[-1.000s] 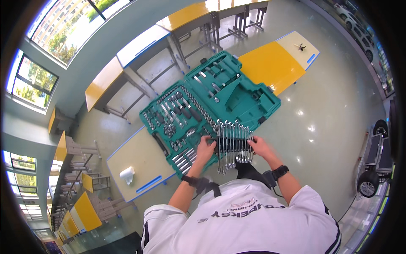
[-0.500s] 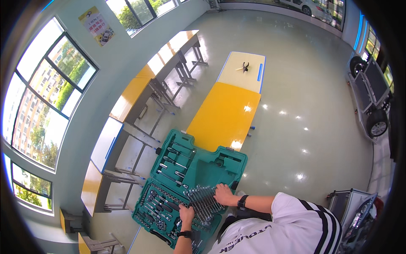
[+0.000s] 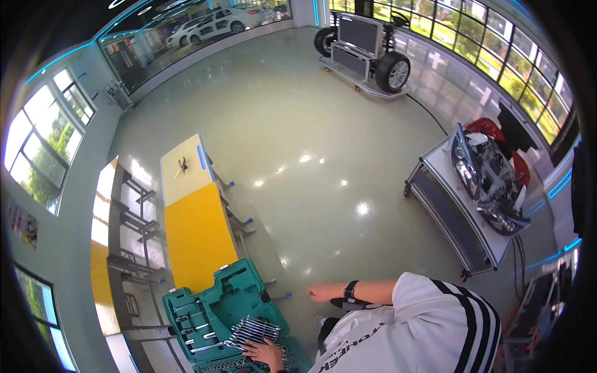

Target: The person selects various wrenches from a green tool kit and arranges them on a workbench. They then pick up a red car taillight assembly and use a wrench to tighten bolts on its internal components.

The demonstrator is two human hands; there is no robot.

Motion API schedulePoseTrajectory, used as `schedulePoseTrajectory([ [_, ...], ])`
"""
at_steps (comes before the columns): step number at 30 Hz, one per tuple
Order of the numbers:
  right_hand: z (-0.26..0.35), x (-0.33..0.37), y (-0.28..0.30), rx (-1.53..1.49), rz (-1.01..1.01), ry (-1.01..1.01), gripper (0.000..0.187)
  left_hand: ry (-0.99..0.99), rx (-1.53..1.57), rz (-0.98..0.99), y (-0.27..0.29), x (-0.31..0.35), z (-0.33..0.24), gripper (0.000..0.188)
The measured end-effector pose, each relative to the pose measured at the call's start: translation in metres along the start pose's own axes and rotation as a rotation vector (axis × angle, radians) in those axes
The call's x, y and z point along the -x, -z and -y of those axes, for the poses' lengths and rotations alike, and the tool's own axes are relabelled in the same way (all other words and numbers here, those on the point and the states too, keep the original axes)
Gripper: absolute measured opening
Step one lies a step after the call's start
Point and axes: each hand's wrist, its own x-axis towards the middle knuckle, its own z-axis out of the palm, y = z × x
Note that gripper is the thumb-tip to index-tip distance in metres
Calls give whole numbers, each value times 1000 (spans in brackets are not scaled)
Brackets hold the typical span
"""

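A green tool case (image 3: 219,273) lies unfolded at the lower left, with several screwdrivers and ratchet handles in its moulded slots. On the case rests a row of silver combination wrenches (image 3: 256,327), side by side. My left hand (image 3: 266,353) lies against the near end of these wrenches, fingers stretched out over them. To the right of the case, in the air above the floor, is my right hand (image 3: 324,291). Its fingers look loosely curled, and nothing shows in them. A row of sockets (image 3: 227,365) sits in the near half of the case, partly cut off by the picture's edge.
Beyond the case extends a yellow table (image 3: 198,233), and pliers (image 3: 181,166) lie on the pale tabletop past it. More desks stand by the left wall. A cart with car front parts (image 3: 488,168) is at right; a wheeled chassis stand (image 3: 360,53) is farther back.
My right hand has let go of the wrenches and moved right, away from the case. The left hand has stayed by them. The view has swung to the right.
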Motion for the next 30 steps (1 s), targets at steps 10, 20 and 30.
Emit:
schedulePoseTrajectory([
  [10,-255,222,66,-576,-463,-731,24,-282,-269,-250,-3,-4,-72,61],
  [20,-401,279,128,-855,-532,-836,25,-589,-351,-337,-6,-25,-273,24],
  [30,-535,306,262,-900,-648,-1200,21,-649,-489,154,-44,-109,-585,21],
])
